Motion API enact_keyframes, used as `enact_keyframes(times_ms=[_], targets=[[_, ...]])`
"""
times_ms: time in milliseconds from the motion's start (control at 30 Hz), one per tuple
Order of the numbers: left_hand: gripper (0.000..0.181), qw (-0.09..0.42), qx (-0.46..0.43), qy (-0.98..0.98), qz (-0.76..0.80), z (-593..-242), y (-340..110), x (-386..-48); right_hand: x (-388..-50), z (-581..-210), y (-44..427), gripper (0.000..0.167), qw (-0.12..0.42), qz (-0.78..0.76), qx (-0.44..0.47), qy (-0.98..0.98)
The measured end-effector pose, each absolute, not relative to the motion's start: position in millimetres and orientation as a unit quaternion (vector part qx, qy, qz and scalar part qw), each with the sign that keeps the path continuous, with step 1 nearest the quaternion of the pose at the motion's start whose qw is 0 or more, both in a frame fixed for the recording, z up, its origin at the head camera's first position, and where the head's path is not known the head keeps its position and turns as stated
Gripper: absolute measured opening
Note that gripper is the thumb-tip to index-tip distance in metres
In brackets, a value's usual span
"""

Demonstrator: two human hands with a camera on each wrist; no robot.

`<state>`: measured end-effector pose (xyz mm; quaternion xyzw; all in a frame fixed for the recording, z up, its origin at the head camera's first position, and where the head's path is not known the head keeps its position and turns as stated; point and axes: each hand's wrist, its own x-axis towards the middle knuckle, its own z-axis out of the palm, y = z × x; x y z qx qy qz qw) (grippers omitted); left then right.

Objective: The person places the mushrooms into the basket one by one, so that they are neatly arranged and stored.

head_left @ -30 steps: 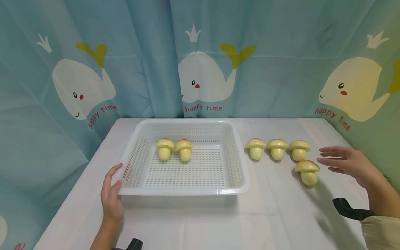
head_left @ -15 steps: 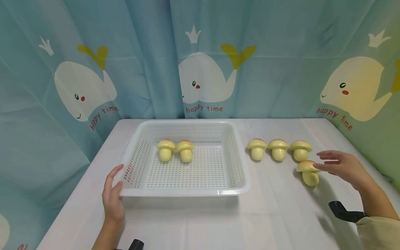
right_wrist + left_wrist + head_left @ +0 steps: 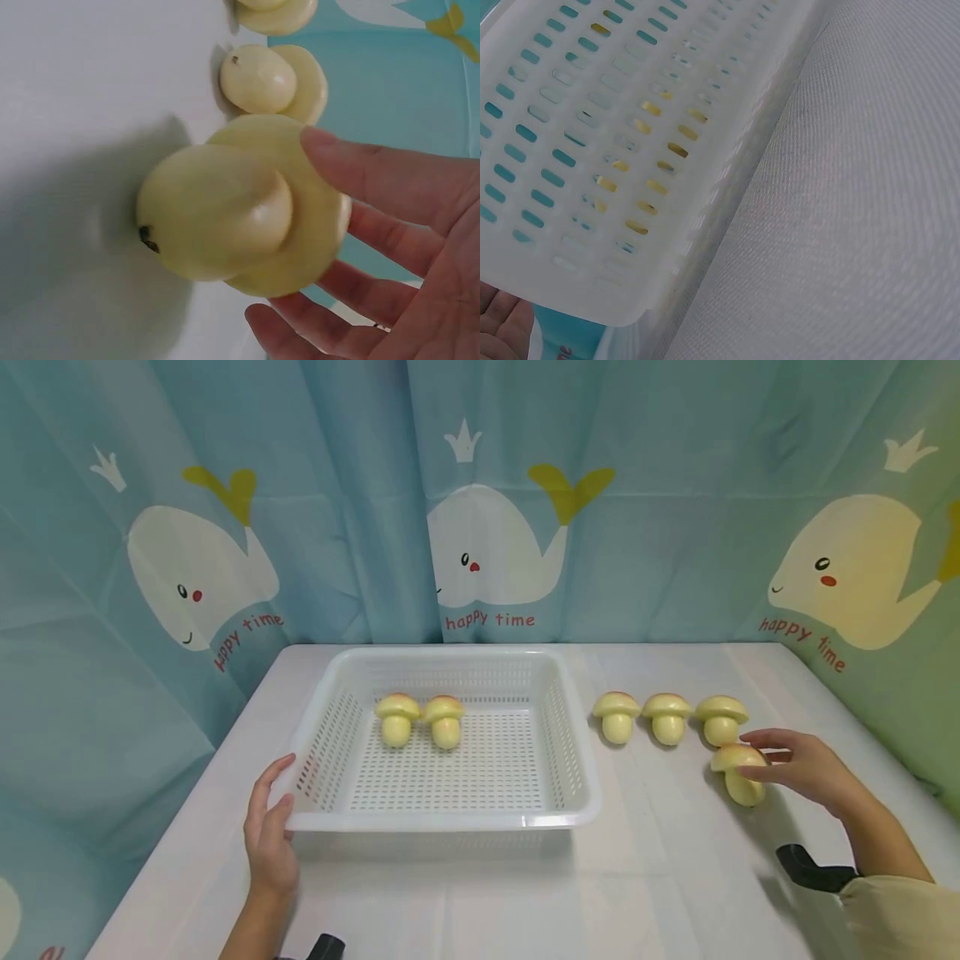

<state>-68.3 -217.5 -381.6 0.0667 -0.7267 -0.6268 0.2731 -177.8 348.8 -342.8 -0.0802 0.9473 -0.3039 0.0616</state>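
My right hand is at the nearest toy mushroom on the table. In the right wrist view its thumb lies against the edge of the pale yellow cap, and the other fingers reach round behind it. The mushroom's round stem points away from the palm. My left hand rests at the front left corner of a white plastic basket, thumb and forefinger touching the outside of its rim. Its other fingers are mostly hidden in the head view. Two toy mushrooms sit inside the basket.
Three more toy mushrooms stand in a row right of the basket, the rightmost close behind the one at my right hand. A white cloth covers the table. A blue whale-print curtain hangs behind and at the sides.
My right hand has moved left and slightly down, from beside the nearest toy mushroom to round its cap. The left hand and basket stay in place.
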Motion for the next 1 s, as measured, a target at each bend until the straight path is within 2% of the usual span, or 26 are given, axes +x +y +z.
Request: enact_keyframes(times_ms=[567, 833, 900, 1000], targets=[[0.046, 0.275, 0.065, -0.736, -0.615, -381.2, -217.9, -68.5, -180.5, -357.5, 338.6, 0.056, 0.026, -0.316, -0.056, 0.947], [0.046, 0.270, 0.066, -0.734, -0.619, -382.0, -217.9, -68.5, -175.4, -357.8, 343.2, 0.059, 0.028, -0.340, -0.034, 0.939], [0.046, 0.268, 0.067, -0.735, -0.619, -382.0, -217.9, -67.9, -173.1, -354.9, 344.6, 0.055, 0.018, -0.364, -0.033, 0.931], [0.045, 0.268, 0.064, -0.735, -0.619, -382.2, -219.0, -68.8, -170.9, -348.4, 344.9, 0.040, 0.008, -0.411, -0.034, 0.911]])
